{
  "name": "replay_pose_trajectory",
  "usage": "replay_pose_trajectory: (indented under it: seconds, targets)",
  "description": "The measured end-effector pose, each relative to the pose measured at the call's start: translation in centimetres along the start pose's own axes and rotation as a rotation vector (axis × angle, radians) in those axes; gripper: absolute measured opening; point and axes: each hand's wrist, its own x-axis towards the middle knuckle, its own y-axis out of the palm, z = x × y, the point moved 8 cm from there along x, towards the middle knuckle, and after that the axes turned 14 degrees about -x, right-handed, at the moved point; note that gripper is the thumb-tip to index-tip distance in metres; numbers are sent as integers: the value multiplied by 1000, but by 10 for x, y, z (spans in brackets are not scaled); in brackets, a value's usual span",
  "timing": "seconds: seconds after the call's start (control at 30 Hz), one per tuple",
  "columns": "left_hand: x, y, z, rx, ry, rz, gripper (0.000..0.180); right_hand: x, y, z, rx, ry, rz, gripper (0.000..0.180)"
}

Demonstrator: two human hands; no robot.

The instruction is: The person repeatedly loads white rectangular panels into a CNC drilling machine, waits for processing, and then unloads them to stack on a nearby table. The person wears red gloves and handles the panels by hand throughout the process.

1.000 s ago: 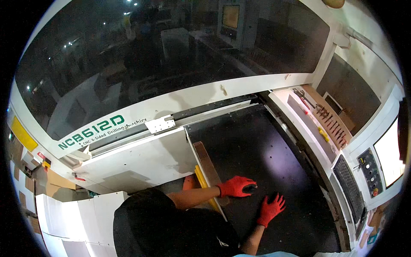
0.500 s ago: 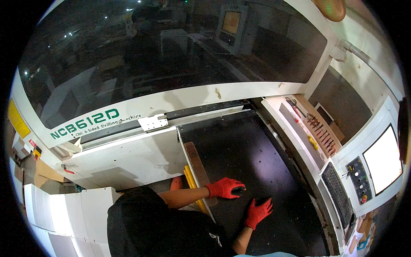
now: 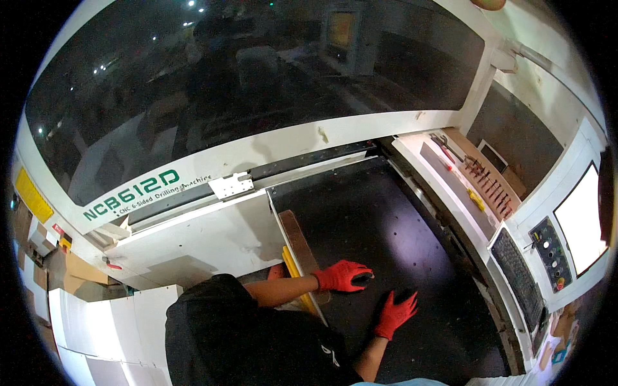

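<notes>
Half curled, the left hand reaches over the black tabletop, right hand splayed nearby.

Two red-gloved hands are showing; one black worktable, one keyboard, one lit monitor, one control panel, one perforated white plate are also appearing.

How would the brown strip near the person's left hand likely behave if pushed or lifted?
The brown strip is probably stiff, since its long edges look straight. It seems unlikely to roll, being long and flat-looking along the edge of the black surface. Whether it would move at all is unclear; the left hand hides part of it.
</notes>
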Motion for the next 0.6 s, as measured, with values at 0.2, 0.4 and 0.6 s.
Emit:
replay_pose_trajectory:
  seconds: [0.2,0.4,0.6]
  targets:
    - [13,4,-8,-17,14,30,56,5,1,-14,10,-10,-47,88]
    - [0,10,15,-15,52,-32,62,6,8,-3,-8,-2,-14,89]
    - [9,-1,-12,1,-34,16,59,6,0,-9,10,31,-34,88]
